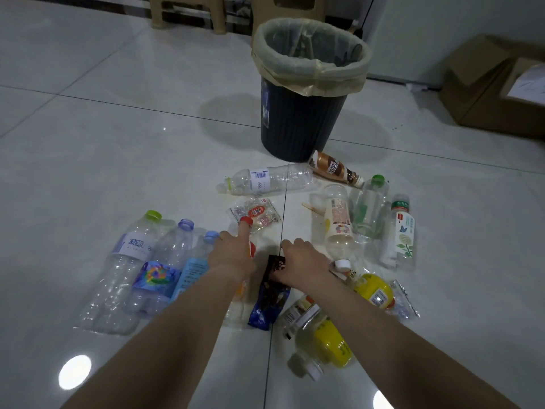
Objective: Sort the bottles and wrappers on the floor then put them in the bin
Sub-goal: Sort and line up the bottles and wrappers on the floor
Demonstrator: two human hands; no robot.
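Note:
A dark ribbed bin (300,122) with a pale liner stands ahead on the tiled floor. Three clear bottles (160,264) lie side by side at the left. My left hand (233,255) lies over a red-capped bottle (246,220) and grips it. My right hand (306,264) pinches the top of a dark blue-brown wrapper (269,299). A clear candy wrapper (258,214) lies just beyond my hands. More bottles are scattered about: a long clear bottle (274,178), a brown coffee bottle (333,169), three upright-lying ones (370,211) at the right, and two yellow-labelled bottles (376,290) near my right forearm.
Open cardboard boxes (495,84) sit at the far right against the wall. Two beige plastic stools (188,13) stand behind the bin. A crumpled clear wrapper (405,302) and a wooden stick (312,208) lie among the right-hand bottles.

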